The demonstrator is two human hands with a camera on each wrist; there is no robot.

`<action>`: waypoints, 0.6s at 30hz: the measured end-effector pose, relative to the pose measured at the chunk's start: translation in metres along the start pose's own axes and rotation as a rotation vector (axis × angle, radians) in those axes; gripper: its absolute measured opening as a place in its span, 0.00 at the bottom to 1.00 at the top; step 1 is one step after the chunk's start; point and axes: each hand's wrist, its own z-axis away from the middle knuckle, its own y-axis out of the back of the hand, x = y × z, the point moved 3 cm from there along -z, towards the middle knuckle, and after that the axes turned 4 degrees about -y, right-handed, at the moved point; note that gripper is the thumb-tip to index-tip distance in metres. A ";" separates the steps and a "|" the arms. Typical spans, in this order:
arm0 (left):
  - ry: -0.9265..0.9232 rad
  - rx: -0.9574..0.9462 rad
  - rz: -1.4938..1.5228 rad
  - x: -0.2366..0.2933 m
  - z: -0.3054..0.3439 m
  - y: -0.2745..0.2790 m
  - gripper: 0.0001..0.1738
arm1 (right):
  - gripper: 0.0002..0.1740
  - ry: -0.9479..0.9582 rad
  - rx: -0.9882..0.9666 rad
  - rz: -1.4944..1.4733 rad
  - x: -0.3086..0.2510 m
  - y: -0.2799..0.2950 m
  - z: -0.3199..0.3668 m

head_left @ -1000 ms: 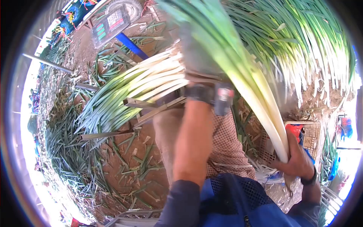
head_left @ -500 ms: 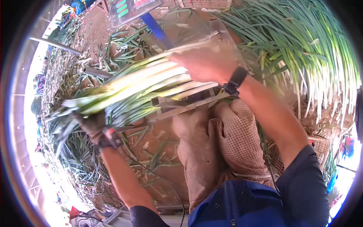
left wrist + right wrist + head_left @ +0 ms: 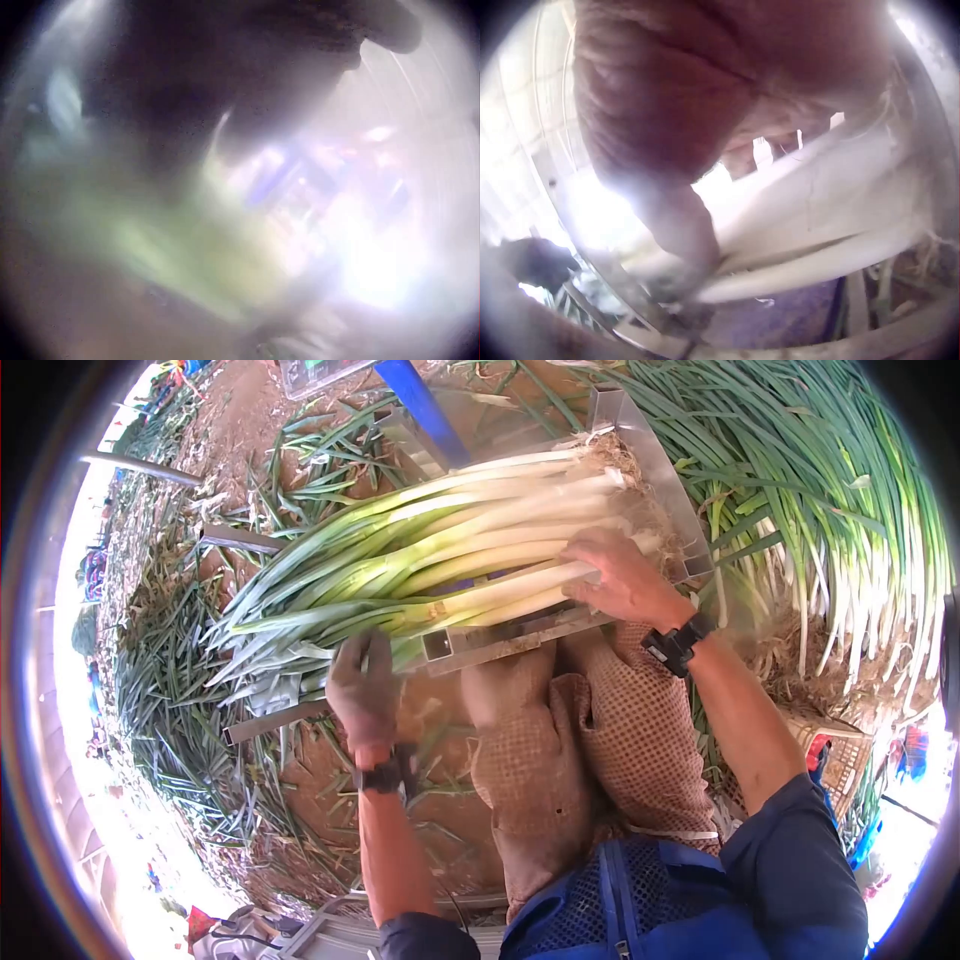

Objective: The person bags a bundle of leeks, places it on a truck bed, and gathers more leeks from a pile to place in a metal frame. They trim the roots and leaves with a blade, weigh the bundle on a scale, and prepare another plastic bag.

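Note:
A thick bundle of leeks [image 3: 430, 560] lies across a metal frame [image 3: 500, 647], with roots at the right and green leaves at the left. The bare right hand [image 3: 625, 575] grips white stalks near the root end, its thumb on the near side and fingers over the top. From the right wrist, its thumb [image 3: 682, 225] lies against pale stalks [image 3: 802, 225]. The gloved left hand [image 3: 365, 685] is beside the near edge of the leaves, fingers loosely extended; contact cannot be told. Its glove [image 3: 210, 75] is dark and blurred in the left wrist view.
A big pile of leeks [image 3: 820, 510] lies at the right, near a plastic crate [image 3: 845, 760]. A blue post [image 3: 420, 410] stands behind the frame. Cut leaves [image 3: 190, 730] litter the ground at left. A metal bar [image 3: 145, 467] juts from the left.
Leeks carried by the right hand have come down onto the bundle on the frame. The left hand has moved rightward from the leaf ends, while the right hand has shifted to the near-side stalks.

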 end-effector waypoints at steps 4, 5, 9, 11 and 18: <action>-0.650 0.115 -0.481 -0.036 -0.025 -0.065 0.13 | 0.09 -0.100 0.055 -0.105 0.009 -0.013 0.004; -0.290 0.005 -0.605 -0.087 -0.025 -0.095 0.13 | 0.09 -0.087 0.057 -0.081 0.011 -0.013 0.007; -0.274 -0.057 -0.762 -0.066 -0.029 -0.101 0.20 | 0.09 -0.166 0.087 0.027 0.011 -0.028 0.013; -0.377 -0.052 -0.708 -0.061 -0.027 -0.096 0.21 | 0.08 -0.167 0.042 -0.015 0.011 -0.031 0.010; -0.639 -0.157 -0.752 -0.053 -0.029 -0.081 0.33 | 0.09 -0.157 -0.097 -0.483 -0.008 0.055 0.101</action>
